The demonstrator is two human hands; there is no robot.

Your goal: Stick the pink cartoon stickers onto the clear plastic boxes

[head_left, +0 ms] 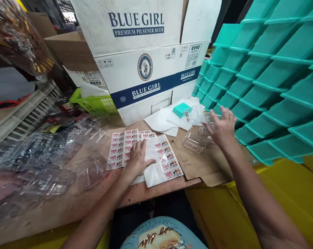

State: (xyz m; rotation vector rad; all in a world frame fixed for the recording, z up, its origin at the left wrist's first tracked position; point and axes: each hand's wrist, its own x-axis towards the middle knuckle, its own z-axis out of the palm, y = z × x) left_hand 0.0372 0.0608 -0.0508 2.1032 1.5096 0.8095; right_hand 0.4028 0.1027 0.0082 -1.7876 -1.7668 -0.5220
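My left hand (137,156) lies on the sticker sheets with its fingers stretched out and the thumb spread. Beneath and beside it are a sheet of cat stickers (169,157), its left part blank white, and another sticker sheet (116,148) further left. My right hand (222,128) is raised over the right side of the table, fingers apart and nothing visibly gripped. Close to its fingertips are clear plastic boxes (194,141); whether it touches them I cannot tell. A clear piece with a sticker (189,117) on it stands just beyond, near a turquoise block (181,109).
A large white beer carton (148,45) stands at the back. Stacked turquoise bins (270,83) rise on the right. Many clear plastic containers (55,145) are heaped on the left. Behind them sit a green basket (99,103) and a grey crate (24,107). Brown cardboard (205,166) covers the table's right part.
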